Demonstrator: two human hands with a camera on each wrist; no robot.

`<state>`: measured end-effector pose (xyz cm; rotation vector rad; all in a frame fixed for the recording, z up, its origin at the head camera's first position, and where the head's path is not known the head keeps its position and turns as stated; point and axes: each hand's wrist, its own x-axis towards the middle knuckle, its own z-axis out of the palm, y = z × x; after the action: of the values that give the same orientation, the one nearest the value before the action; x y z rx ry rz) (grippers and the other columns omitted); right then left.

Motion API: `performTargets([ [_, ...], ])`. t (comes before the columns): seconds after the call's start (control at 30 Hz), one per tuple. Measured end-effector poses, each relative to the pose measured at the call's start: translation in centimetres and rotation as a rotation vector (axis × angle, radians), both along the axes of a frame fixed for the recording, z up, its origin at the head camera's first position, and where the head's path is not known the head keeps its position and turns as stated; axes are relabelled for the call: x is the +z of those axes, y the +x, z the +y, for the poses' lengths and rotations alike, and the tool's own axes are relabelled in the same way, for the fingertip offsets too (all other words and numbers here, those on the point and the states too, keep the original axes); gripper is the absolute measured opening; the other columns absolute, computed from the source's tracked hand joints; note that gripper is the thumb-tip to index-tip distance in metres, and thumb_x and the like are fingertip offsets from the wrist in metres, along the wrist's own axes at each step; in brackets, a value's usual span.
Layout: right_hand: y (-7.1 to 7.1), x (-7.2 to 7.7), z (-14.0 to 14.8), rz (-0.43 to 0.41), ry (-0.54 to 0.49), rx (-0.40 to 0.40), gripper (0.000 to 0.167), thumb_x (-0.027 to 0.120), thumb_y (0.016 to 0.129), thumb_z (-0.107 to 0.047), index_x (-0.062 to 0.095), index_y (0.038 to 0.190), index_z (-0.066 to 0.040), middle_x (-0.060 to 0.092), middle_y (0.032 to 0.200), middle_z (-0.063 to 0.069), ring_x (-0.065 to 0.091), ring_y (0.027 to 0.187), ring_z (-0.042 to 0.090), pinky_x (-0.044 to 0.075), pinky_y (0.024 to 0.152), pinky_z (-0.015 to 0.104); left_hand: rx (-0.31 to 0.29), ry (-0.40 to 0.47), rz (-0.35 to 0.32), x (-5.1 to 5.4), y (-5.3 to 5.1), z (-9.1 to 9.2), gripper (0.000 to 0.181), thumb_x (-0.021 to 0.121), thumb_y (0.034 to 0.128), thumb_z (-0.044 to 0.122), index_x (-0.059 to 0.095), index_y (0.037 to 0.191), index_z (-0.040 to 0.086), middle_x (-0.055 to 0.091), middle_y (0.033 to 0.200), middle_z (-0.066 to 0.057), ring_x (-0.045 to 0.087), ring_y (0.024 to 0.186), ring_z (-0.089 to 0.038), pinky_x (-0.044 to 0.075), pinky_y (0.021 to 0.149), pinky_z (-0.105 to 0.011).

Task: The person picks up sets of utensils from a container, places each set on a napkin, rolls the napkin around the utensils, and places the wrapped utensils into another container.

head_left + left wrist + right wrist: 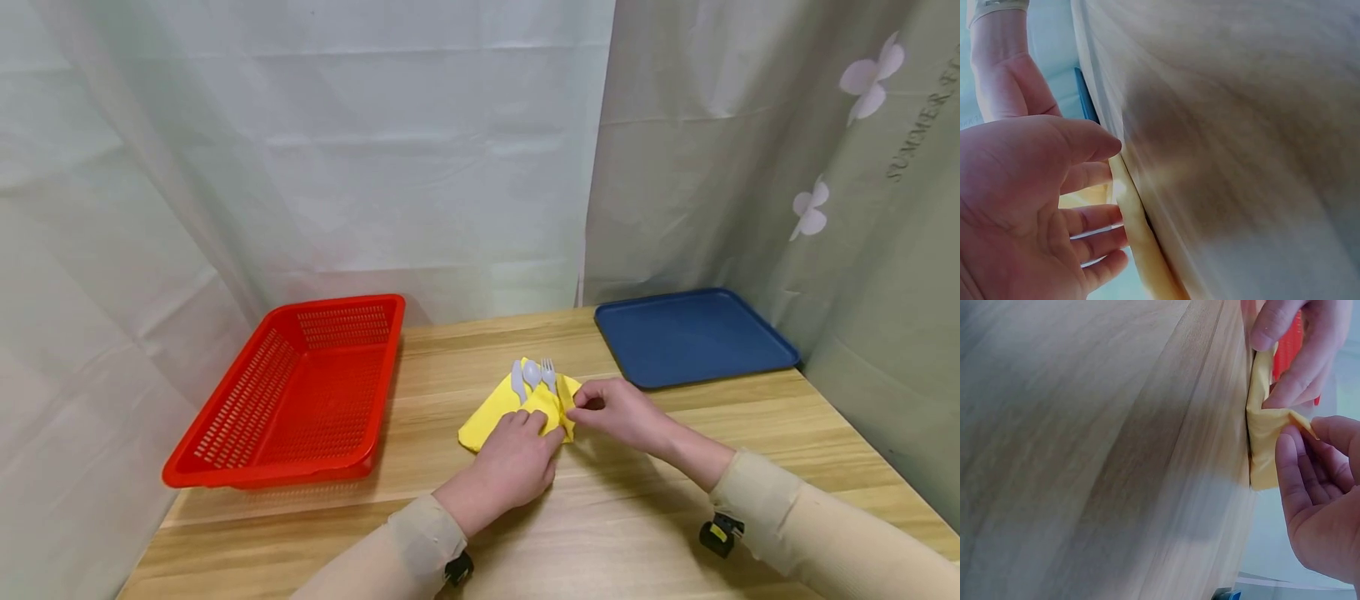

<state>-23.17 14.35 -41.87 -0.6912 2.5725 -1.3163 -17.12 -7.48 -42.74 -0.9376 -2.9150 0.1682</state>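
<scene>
A yellow napkin [487, 415] lies folded on the table with a pale plastic knife [517, 381], spoon [531, 374] and fork [548, 375] in it. Their upper ends stick out at the far side; the lower parts are hidden under a fold. My left hand [517, 458] rests on the napkin's near part, fingertips pressing the fold over the cutlery. At the napkin's right side my right hand [622, 414] pinches a raised edge between thumb and fingers. In the right wrist view the right hand [1322, 487] holds that lifted flap, close to the left hand [1310, 356].
A red perforated plastic basket [375, 408] stands on the left of the wooden table [600, 517]. At the back right lies a flat blue tray [697, 337]. Pale curtains [420, 167] hang behind and along both sides of the table.
</scene>
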Motion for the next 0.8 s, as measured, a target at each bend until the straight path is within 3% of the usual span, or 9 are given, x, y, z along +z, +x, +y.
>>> performTargets([
  [0.3,-0.1,-0.1,-0.1,-0.013,-0.020,0.020,0.014,0.080,0.103,-0.017,0.075,0.092,-0.011,0.071,0.088,-0.002,0.062,0.083,0.019,0.049,0.068,0.027,0.030,0.019,-0.047,0.5,0.2,-0.3,0.041,0.073,0.1055,0.039,0.071,0.145,0.027,0.066,0.142,-0.002,0.063,0.129,-0.025,0.040,0.121,-0.057],
  [0.6,-0.2,-0.3,-0.2,-0.008,-0.030,0.052,0.012,0.080,0.103,-0.017,0.076,0.094,-0.010,0.072,0.090,-0.002,0.063,0.082,0.018,0.051,0.070,0.026,-0.020,0.038,-0.028,0.2,-0.2,-1.1,0.043,0.072,0.1056,0.043,0.069,0.144,0.023,0.067,0.137,-0.001,0.064,0.127,-0.023,0.042,0.118,-0.046],
  [0.8,-0.4,-0.5,-0.4,0.010,-0.019,0.068,0.011,0.080,0.103,-0.017,0.076,0.095,-0.011,0.073,0.089,-0.003,0.063,0.082,0.017,0.052,0.070,0.026,-0.031,0.028,-0.042,0.0,-0.4,-1.5,0.045,0.070,0.1075,0.044,0.068,0.147,0.023,0.065,0.146,-0.002,0.062,0.133,-0.024,0.039,0.122,-0.048],
])
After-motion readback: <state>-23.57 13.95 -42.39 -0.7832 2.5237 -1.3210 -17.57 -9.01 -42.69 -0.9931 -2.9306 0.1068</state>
